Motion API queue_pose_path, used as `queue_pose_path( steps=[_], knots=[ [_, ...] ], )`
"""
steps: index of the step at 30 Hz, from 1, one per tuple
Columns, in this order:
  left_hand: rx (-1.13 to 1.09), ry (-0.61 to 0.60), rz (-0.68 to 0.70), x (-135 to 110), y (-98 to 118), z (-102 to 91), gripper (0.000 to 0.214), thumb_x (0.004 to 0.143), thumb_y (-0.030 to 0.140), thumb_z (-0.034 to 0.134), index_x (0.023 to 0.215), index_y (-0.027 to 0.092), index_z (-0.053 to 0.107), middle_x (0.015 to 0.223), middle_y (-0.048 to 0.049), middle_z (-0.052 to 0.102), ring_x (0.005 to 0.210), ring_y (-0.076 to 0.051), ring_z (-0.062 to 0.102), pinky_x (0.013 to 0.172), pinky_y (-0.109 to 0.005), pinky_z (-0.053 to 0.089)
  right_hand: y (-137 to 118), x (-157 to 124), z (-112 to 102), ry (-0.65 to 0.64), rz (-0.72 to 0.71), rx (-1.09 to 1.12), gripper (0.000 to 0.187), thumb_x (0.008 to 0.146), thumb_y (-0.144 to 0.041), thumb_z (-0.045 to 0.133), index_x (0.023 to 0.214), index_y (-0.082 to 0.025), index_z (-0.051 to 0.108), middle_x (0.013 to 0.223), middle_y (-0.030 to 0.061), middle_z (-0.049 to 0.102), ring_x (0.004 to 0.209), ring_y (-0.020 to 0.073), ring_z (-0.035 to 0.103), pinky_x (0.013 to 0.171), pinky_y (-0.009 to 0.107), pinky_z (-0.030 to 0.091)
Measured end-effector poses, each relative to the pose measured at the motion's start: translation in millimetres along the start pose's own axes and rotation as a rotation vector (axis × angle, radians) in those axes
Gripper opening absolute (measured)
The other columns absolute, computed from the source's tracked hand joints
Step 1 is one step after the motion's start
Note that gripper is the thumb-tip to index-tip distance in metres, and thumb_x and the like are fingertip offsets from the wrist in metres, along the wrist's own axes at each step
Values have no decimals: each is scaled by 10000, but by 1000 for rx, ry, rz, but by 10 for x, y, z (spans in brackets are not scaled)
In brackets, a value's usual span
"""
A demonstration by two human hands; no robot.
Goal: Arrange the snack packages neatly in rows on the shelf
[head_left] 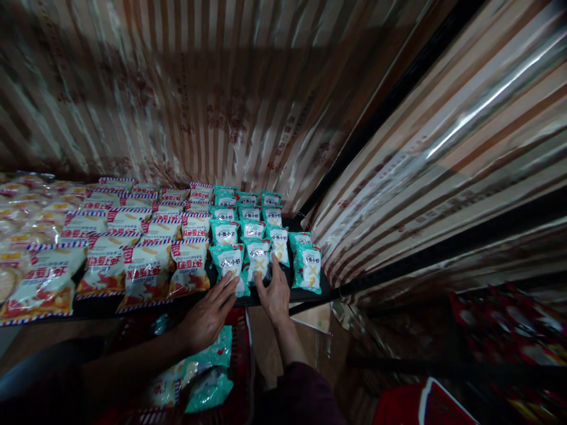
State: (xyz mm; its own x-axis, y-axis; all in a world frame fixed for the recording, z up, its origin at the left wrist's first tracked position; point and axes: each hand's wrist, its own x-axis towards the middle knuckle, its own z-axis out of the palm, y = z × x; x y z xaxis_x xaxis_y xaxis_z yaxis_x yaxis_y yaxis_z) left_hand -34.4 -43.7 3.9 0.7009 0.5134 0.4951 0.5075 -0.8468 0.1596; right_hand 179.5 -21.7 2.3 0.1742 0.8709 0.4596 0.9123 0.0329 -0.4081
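Observation:
My left hand point(211, 313) has its fingers stretched out, the tips resting on the lower front of a teal-and-white snack bag point(228, 258). My right hand point(274, 293) has thumb and forefinger spread apart. Its thumb touches the front of a second teal snack bag point(258, 252), and its forefinger reaches the lower part of a third teal snack bag point(279, 239). These bags stand upright at the front of several rows of the same kind on a dark shelf point(248, 300). To the right of my right hand stands another teal bag point(307, 268).
Left of the teal bags stand rows of white-and-orange snack bags point(146, 271), then clear packs point(26, 221). Below the shelf, a red basket point(243, 360) holds more teal bags point(210, 389). A black post point(354, 141) and striped sheeting point(465, 147) bound the right side.

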Motion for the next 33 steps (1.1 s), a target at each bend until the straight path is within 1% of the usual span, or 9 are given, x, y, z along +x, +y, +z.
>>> queue_pose_path(
  steps=[3,5,10,13,16,19,21,25,33],
  knots=[
    [-37,2,5,23,-35,-29,306,852,33,413,1088,77,602,1507,-172,309,1445,-343,80,1089,-513,382,30,-6,40,13,-15,16,627,910,-432,462,1428,-98,349,1260,185,582,1139,274,551,929,426,481],
    [-66,7,-13,31,-39,-57,305,853,33,417,1088,83,603,1519,-162,288,1444,-343,89,1100,-509,368,37,-5,49,23,-43,8,590,916,-411,455,1411,-101,375,1261,183,581,1156,274,538,940,433,477],
    [-176,87,-92,-15,31,-133,418,850,20,417,1243,102,537,1570,-146,144,1441,-369,83,1109,-543,325,-39,17,-24,190,-156,-31,517,895,-350,517,1339,-92,462,1255,187,573,1188,282,500,971,458,459],
    [-250,128,-142,-69,89,-148,520,862,11,388,1365,133,431,1583,-135,73,1443,-366,71,1111,-555,304,-146,6,-99,250,-253,35,408,895,-253,526,1280,-120,518,1178,155,626,1112,243,555,930,404,488],
    [-305,159,-219,-108,128,-124,612,878,14,368,1461,184,286,1587,-127,32,1445,-349,82,1114,-562,289,-256,-47,-139,175,-331,112,296,904,-196,509,1186,-150,585,1034,102,697,947,193,632,851,334,517],
    [-370,160,-301,-115,143,-82,653,892,23,363,1491,228,201,1587,-122,33,1440,-309,159,1117,-503,321,-338,-107,-131,95,-346,97,211,909,-216,511,1056,-161,651,913,72,724,837,182,659,794,312,525],
    [-406,158,-333,-104,142,-60,650,896,24,363,1485,246,203,1585,-117,65,1434,-286,194,1117,-464,339,-372,-130,-112,61,-333,56,216,914,-243,510,1038,-158,665,892,71,729,817,193,666,770,317,527],
    [-442,165,-338,-68,122,-40,608,891,19,364,1448,238,258,1579,-118,102,1438,-268,187,1124,-451,328,-399,-130,-75,31,-324,4,261,928,-284,489,1069,-152,665,931,81,733,841,212,673,787,336,529],
    [-469,175,-357,-20,79,-72,561,884,17,365,1403,226,322,1578,-104,124,1439,-239,190,1132,-426,316,-412,-127,-17,19,-296,59,318,939,-284,462,1157,-131,636,928,106,725,819,204,682,736,312,550]
  ],
)
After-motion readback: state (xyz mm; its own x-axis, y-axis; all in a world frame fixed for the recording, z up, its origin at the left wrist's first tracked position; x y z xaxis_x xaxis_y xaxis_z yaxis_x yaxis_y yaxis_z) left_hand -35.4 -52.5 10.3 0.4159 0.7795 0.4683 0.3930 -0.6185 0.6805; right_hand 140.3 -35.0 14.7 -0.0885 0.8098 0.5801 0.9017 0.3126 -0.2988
